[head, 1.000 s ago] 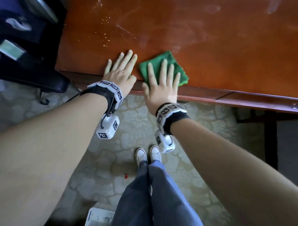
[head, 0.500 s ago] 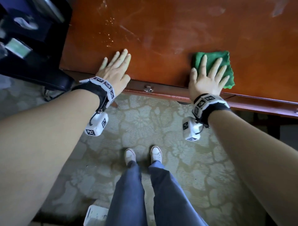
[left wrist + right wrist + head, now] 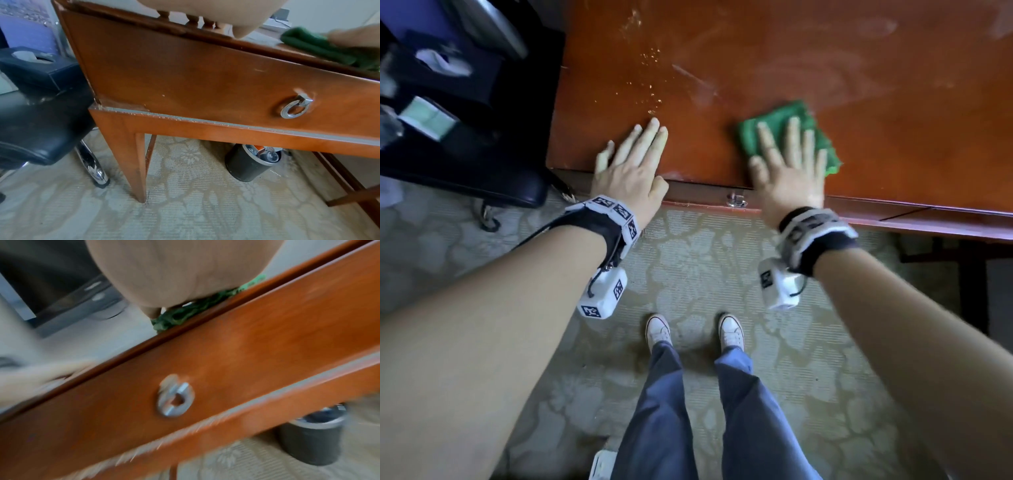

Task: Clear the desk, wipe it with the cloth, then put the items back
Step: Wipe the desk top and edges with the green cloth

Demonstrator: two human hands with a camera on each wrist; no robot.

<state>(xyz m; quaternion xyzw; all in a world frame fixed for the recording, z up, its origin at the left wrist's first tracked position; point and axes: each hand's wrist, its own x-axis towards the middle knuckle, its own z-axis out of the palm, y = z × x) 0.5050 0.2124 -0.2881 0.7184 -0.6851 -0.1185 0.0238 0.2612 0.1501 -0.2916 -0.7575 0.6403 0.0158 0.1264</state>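
The green cloth [image 3: 799,114] lies on the reddish wooden desk [image 3: 842,51] close to its front edge. My right hand [image 3: 787,157] presses flat on the cloth with straight, spread fingers. My left hand [image 3: 633,154] lies flat on the bare desk top to the left, fingers straight, holding nothing. From the left wrist view the cloth [image 3: 316,47] shows at the desk's edge above the drawer front. The right wrist view is blurred by motion and shows the cloth [image 3: 185,313] bunched under my palm.
A black chair [image 3: 465,164] carrying a tissue box [image 3: 37,65] and other items stands at the desk's left end. A ring pull [image 3: 296,108] hangs on the drawer front. A dark bin [image 3: 252,162] sits under the desk. A white object [image 3: 602,462] lies on the carpet.
My right hand slid the cloth from beside my left hand out to the right, then part of the way back left. My left hand stayed flat in place.
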